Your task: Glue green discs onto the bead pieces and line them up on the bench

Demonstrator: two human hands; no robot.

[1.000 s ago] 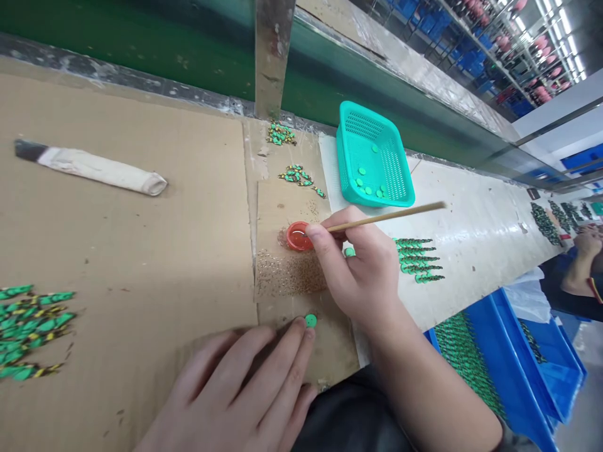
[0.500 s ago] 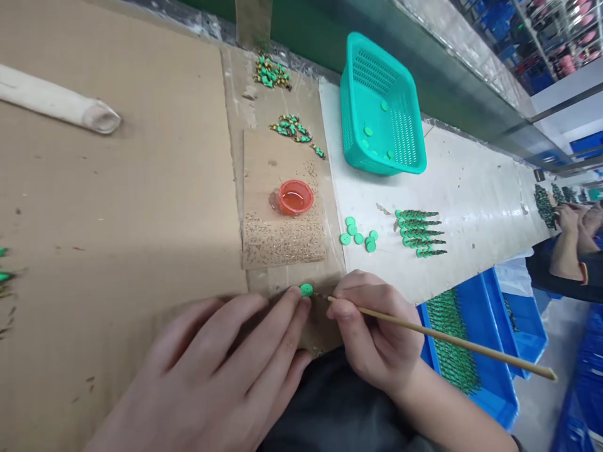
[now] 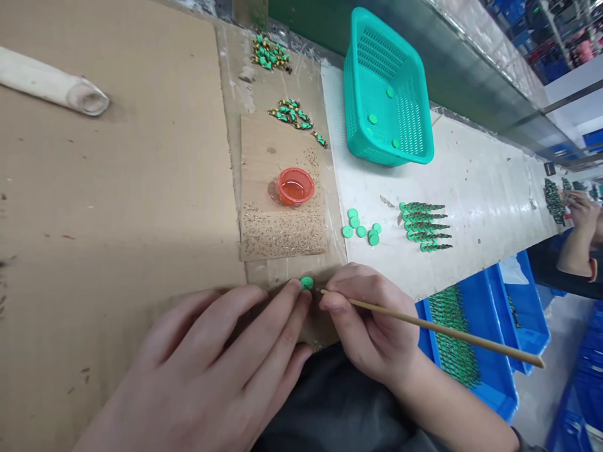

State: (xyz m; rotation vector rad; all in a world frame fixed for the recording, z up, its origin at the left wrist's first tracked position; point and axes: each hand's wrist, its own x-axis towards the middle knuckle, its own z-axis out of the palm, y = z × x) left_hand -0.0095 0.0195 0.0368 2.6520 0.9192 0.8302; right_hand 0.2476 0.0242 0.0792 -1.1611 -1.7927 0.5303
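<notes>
A small round green disc with dark marks on its face is pinched at the fingertips of my left hand, low over the near edge of the board. My right hand grips a thin wooden stick near its left end, which points at the disc. A short gap shows between the stick's end and the disc; any finer tip is too small to make out. Just beyond my hands stands a red cup with clear liquid in it, on a speckled cardboard piece.
Loose green discs lie right of the cardboard, near a row of green-and-dark twisted pieces. A teal basket, small green-and-yellow parts, a pale tube and blue bins surround the space. A co-worker's hand is far right.
My right hand has shifted slightly left, bringing the stick's end nearer the disc. My left hand keeps its hold. The camera view has moved a little.
</notes>
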